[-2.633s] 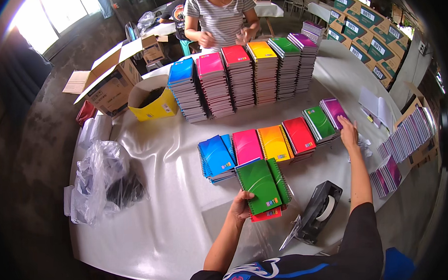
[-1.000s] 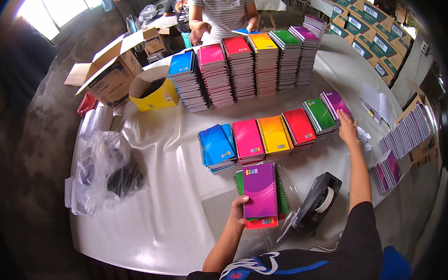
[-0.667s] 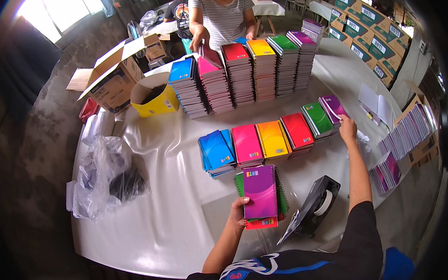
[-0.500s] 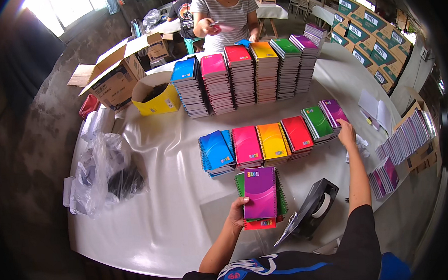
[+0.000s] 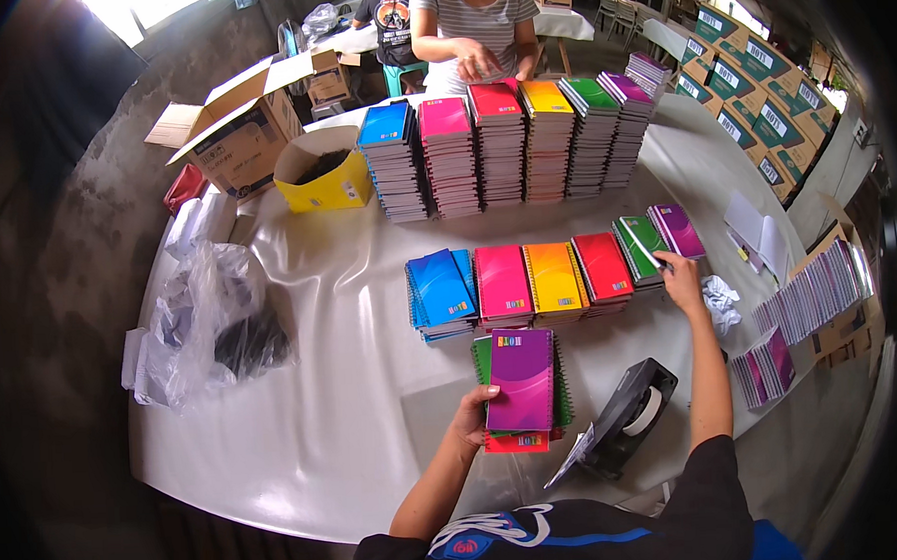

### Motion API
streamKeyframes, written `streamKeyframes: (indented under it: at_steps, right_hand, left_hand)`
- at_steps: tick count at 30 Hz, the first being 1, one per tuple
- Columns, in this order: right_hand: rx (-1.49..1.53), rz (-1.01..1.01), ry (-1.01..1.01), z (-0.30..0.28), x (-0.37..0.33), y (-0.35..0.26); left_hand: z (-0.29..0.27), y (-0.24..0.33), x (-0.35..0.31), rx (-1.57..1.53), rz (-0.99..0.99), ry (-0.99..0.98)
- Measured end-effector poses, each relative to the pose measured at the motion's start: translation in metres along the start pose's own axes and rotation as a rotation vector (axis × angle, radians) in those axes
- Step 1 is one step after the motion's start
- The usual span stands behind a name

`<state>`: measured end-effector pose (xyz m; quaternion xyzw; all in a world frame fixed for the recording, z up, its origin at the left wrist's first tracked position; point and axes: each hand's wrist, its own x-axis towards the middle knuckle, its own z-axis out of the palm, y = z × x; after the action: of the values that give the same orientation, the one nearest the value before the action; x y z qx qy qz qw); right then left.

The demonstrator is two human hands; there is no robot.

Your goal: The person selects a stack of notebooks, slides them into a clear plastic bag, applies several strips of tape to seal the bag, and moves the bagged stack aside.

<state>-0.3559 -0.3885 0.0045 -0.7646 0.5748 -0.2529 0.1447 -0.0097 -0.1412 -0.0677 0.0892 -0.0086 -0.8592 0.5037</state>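
Observation:
My left hand point(image 5: 471, 415) is closed around a small bundle of spiral notebooks, with a purple notebook point(image 5: 521, 379) on top. Green covers stick out at the bundle's sides and a red notebook point(image 5: 517, 442) shows below. My right hand point(image 5: 682, 283) pinches the near edge of a green notebook point(image 5: 646, 239) on top of its short stack. Beside that stack lie purple notebooks point(image 5: 677, 230). To the left run short stacks of red point(image 5: 602, 260), yellow point(image 5: 553, 273), pink point(image 5: 502, 278) and blue notebooks point(image 5: 441, 288).
Tall notebook stacks point(image 5: 498, 143) line the far side, a person point(image 5: 473, 39) behind them. A black tape dispenser point(image 5: 625, 422) sits near my right arm. Plastic bags point(image 5: 205, 326) and a yellow box point(image 5: 329, 185) lie left; a carton of notebooks point(image 5: 814, 289) stands right.
My right hand has moved from the purple notebooks left and nearer to the green ones. The bundle stays in my left hand. The person opposite has lowered a hand onto the tall stacks.

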Motion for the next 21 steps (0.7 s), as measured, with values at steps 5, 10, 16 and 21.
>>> streamKeyframes:
  at_steps: [5, 10, 16, 21]
  right_hand:
    - [-0.398, -0.173, -0.137, 0.009, -0.007, -0.023]
    - [-0.335, -0.392, -0.495, 0.037, -0.02, -0.081]
    - [-0.36, -0.569, -0.49, 0.069, -0.032, -0.134]
    - [-0.265, -0.789, -0.532, 0.132, -0.022, -0.194]
  left_hand:
    - [0.005, -0.004, -0.004, 0.011, 0.017, 0.019]
    - [0.002, -0.005, -0.004, -0.023, -0.031, 0.005]
    - [0.002, -0.006, -0.012, -0.008, 0.059, 0.05]
    - [-0.01, -0.007, -0.028, -0.035, 0.111, 0.039]
